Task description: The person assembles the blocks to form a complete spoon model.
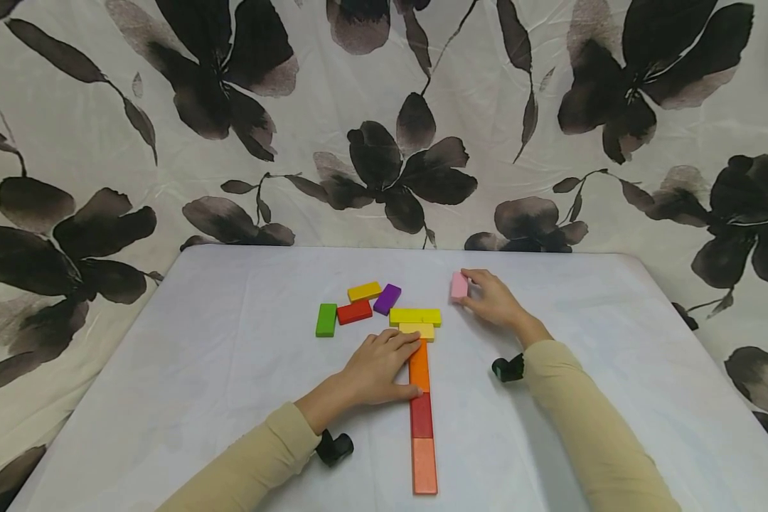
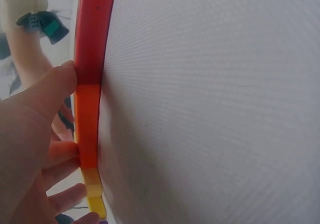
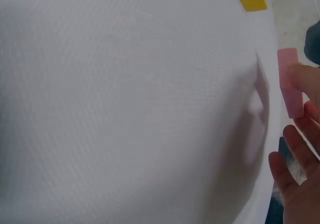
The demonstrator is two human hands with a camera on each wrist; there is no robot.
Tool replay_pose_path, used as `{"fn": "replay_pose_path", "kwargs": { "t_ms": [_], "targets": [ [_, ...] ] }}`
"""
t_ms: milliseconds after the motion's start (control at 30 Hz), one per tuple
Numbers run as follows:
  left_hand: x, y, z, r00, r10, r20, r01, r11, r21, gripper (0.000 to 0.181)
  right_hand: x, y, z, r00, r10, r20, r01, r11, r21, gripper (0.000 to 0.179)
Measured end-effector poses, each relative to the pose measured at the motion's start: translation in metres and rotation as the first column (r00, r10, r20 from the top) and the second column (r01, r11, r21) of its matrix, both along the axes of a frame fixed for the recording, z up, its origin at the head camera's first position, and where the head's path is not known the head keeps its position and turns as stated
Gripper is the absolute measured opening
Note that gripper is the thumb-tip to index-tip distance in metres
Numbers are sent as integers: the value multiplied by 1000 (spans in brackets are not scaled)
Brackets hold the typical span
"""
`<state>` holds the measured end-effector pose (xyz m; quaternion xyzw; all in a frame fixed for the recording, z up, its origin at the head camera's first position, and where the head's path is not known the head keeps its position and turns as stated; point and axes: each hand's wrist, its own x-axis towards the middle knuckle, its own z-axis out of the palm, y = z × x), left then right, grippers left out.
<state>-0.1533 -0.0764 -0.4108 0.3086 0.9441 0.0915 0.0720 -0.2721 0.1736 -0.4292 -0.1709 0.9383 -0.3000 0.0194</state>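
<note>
In the head view my right hand (image 1: 496, 302) pinches a pink block (image 1: 459, 286) between thumb and fingers. The right wrist view shows that pink block (image 3: 290, 83) above the cloth. My left hand (image 1: 374, 366) rests along a line of blocks at the table's middle. Its thumb touches the joint of a red block (image 1: 421, 416) and an orange block (image 1: 419, 370), with fingertips along the line's left side. A salmon block (image 1: 424, 466) forms the near end. Beyond the orange one lie a pale yellow block (image 1: 425, 331) and a crosswise yellow block (image 1: 416, 317).
Left of the line's far end are loose blocks: green (image 1: 326, 320), red (image 1: 355, 312), yellow (image 1: 364, 291) and purple (image 1: 387, 299). A white cloth covers the table (image 1: 230, 341). A flower-patterned sheet (image 1: 486, 92) hangs behind it.
</note>
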Motion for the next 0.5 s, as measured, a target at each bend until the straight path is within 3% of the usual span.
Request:
{"fn": "replay_pose_path", "kwargs": {
  "t_ms": [500],
  "targets": [
    [2,-1,-1,1000,5,0,-5,1000,1,77,-2,-20,-5,996,47,74,-48,999,11,62]
  ]
}}
